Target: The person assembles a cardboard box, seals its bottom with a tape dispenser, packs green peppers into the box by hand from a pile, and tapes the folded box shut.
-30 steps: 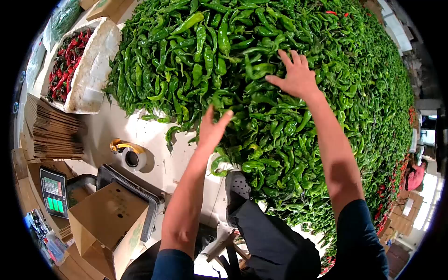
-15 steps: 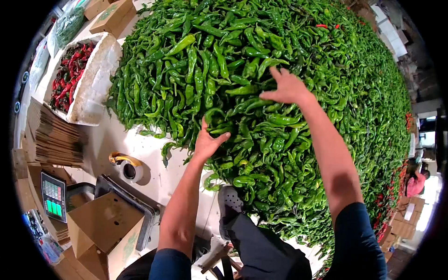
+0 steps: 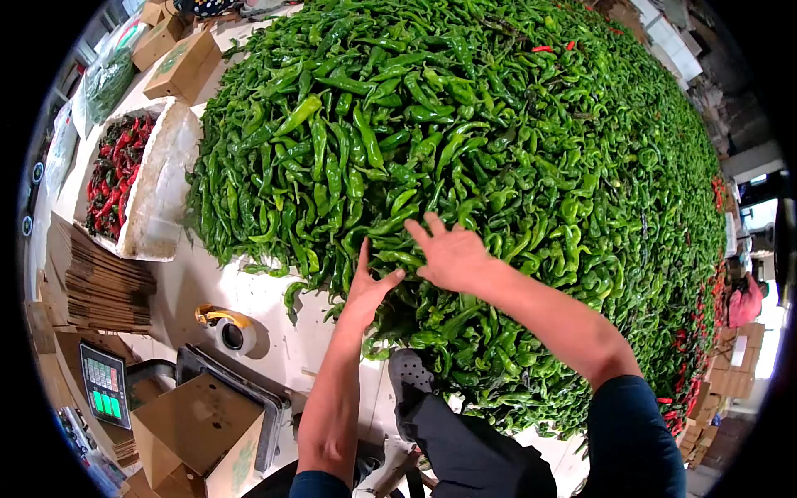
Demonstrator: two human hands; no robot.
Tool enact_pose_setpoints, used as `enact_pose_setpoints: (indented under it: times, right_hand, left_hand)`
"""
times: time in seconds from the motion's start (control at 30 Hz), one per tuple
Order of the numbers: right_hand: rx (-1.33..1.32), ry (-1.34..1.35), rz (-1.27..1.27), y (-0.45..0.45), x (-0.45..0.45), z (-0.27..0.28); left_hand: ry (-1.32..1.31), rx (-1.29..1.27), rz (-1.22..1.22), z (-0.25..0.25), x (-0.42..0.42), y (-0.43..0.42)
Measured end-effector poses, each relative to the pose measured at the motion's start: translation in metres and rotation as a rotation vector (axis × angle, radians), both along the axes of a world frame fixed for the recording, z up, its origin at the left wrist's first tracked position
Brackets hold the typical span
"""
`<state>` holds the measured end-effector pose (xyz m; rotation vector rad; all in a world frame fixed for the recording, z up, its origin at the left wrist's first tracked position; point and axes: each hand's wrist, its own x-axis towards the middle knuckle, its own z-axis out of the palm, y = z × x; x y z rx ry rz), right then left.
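Observation:
A huge heap of green peppers [image 3: 531,141] fills the middle and right of the view. At its near edge, my left hand [image 3: 368,290] has thumb and index finger spread apart, touching a few peppers [image 3: 387,264] that lie between them; its other fingers are hidden. My right hand [image 3: 452,256] lies palm down on the heap just to the right, fingers spread. A long green pepper [image 3: 390,222] sits just ahead of both hands. Whatever is under the right palm is hidden.
On the left stands a foam box [image 3: 162,191] of red peppers, with flattened cartons [image 3: 104,278] below it. Nearer are a tape roll in a yellow dispenser [image 3: 228,328], a scale display [image 3: 105,383] and an open cardboard box [image 3: 195,423]. A person in pink [image 3: 745,300] is far right.
My right hand has come down and left across the heap, close to my left hand. The left hand stays near the same peppers. The whole view has shifted slightly.

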<state>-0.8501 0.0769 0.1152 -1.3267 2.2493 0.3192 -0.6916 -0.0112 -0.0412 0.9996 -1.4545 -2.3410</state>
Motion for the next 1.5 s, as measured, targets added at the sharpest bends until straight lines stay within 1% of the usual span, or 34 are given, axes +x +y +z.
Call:
enact_pose_setpoints:
  times: [0.03,0.07,0.1,0.13,0.17,0.23,0.27,0.33,0.37,0.43,0.47,0.5,0.57,0.63,0.67,0.7,0.77,0.8,0.83,0.87,0.9,0.93,1.03,1.07,1.17,1.2,1.23,1.3,1.37,1.4,1.43,1.5]
  right_hand:
    - [0.022,-0.037,-0.041,0.002,-0.005,0.005]
    - [-0.077,0.034,-0.054,0.005,-0.02,0.004]
    - [-0.26,0.062,-0.125,0.01,-0.038,0.008]
    - [-0.267,0.29,-0.075,0.01,-0.055,0.014]
    - [-0.25,0.398,-0.103,0.013,-0.078,0.004]
    - [-0.077,0.277,-0.205,0.011,-0.099,-0.003]
    - [-0.099,0.322,-0.177,0.009,-0.095,-0.014]
    - [-0.159,0.414,-0.129,0.005,-0.084,-0.04]
    - [-0.126,0.389,-0.106,0.001,-0.078,-0.037]
    - [-0.053,0.333,-0.06,-0.006,-0.062,-0.024]
    - [-0.044,0.357,-0.007,-0.006,-0.046,-0.024]
    - [-0.06,0.388,0.059,-0.003,-0.038,-0.034]
    - [-0.08,0.279,0.014,-0.008,-0.041,-0.035]
    - [-0.2,0.274,0.022,-0.004,-0.057,-0.056]
    - [-0.225,0.234,-0.012,-0.008,-0.059,-0.057]
    - [-0.202,0.124,-0.076,-0.008,-0.06,-0.057]
    - [-0.149,0.119,-0.082,-0.01,-0.048,-0.058]
    - [-0.118,0.068,-0.072,-0.014,-0.04,-0.047]
    - [-0.083,0.015,-0.067,-0.015,-0.031,-0.038]
    - [-0.112,0.078,-0.003,-0.016,-0.022,-0.036]
    - [-0.012,0.021,0.006,-0.018,-0.02,-0.03]
    - [0.005,0.001,0.013,-0.019,-0.018,-0.024]
    - [-0.003,-0.013,0.065,-0.026,-0.027,-0.031]
    - [-0.013,-0.01,0.083,-0.024,-0.032,-0.036]
    - [-0.05,-0.099,0.072,-0.022,-0.039,-0.042]
    - [-0.031,-0.04,0.095,-0.021,-0.029,-0.036]
    - [0.018,-0.066,0.107,-0.021,-0.022,-0.026]
    - [0.022,-0.122,0.119,-0.013,-0.022,-0.025]
    - [0.053,-0.277,0.07,-0.011,-0.023,-0.025]
    - [0.035,-0.32,0.058,-0.011,-0.03,-0.039]
    - [0.019,-0.345,0.052,-0.013,-0.04,-0.061]
    - [0.041,-0.359,0.023,-0.022,-0.032,-0.052]
  left_hand:
    - [0.037,0.044,0.05,-0.007,0.004,0.004]
    - [0.073,0.089,0.104,-0.019,0.008,0.01]
    - [0.116,0.13,0.161,-0.027,0.009,0.014]
    - [0.134,0.118,0.189,-0.029,0.006,0.017]
    - [0.131,0.146,0.197,-0.029,0.003,0.017]
    - [0.11,0.202,0.212,-0.029,-0.003,0.014]
    - [0.093,0.27,0.217,-0.018,-0.005,0.014]
    - [0.152,0.281,0.236,-0.036,-0.003,0.016]
    - [0.17,0.296,0.249,-0.046,-0.001,0.017]
    - [0.186,0.372,0.183,-0.034,0.007,0.015]
    - [0.195,0.414,0.151,-0.032,0.009,0.013]
    - [0.122,0.507,0.119,-0.038,0.007,0.008]
    - [0.151,0.403,0.111,-0.036,0.001,0.005]
    - [0.147,0.393,0.106,-0.036,-0.004,0.001]
    - [0.141,0.389,0.102,-0.039,-0.002,0.001]
    - [0.091,0.442,0.113,-0.041,0.001,0.002]
    - [0.008,0.543,0.136,-0.041,0.001,0.002]
    - [-0.027,0.593,0.151,-0.04,-0.001,0.001]
    - [0.069,0.596,0.16,-0.04,0.001,0.005]
    - [0.162,0.599,0.166,-0.04,0.005,0.01]
    - [0.253,0.598,0.169,-0.04,0.009,0.014]
    - [0.27,0.523,0.177,-0.04,0.008,0.018]
    - [0.333,0.764,0.164,-0.071,-0.004,0.009]
    - [0.227,0.775,0.169,-0.065,-0.009,0.004]
    - [0.1,0.769,0.142,-0.028,-0.013,0.002]
    - [-0.002,0.767,0.186,-0.025,-0.013,0.0]
    - [0.091,0.675,0.195,-0.021,-0.011,0.007]
    - [0.281,0.618,0.231,-0.012,0.001,0.025]
    - [0.291,0.657,0.241,0.002,0.014,0.034]
    - [0.229,0.724,0.272,0.0,0.017,0.039]
    - [0.21,0.749,0.229,-0.005,0.017,0.039]
    - [0.174,0.803,0.135,-0.003,0.009,0.032]
